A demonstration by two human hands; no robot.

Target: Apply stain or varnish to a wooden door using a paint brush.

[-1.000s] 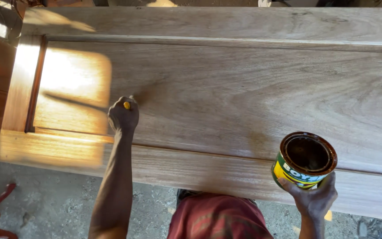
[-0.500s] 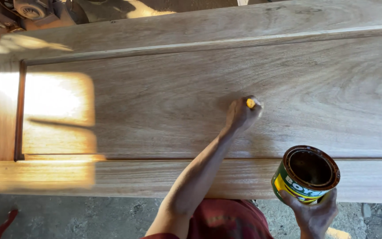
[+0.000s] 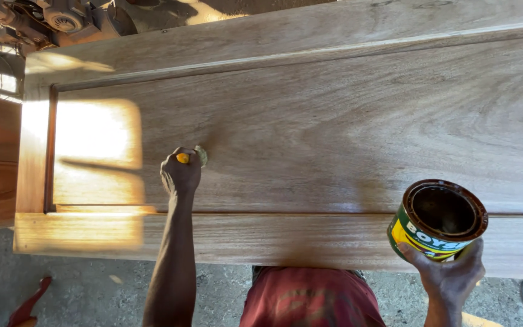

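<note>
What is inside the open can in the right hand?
The open can in the right hand shows only a dark interior with a brown-stained rim; shadow hides its bottom and any liquid level.

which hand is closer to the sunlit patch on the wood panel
Left. The left hand rests just right of the sunlit patch; the right hand holds the open can far right.

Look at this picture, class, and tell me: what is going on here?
A person stands at a large wooden panel that lies flat before them. The left hand presses a small yellow applicator and a bit of pad against the recessed middle of the panel, near a bright patch of sunlight. The right hand holds an open round tin, green and yellow outside and dark inside, over the panel's near rail. Machine parts sit beyond the far left corner.
</note>
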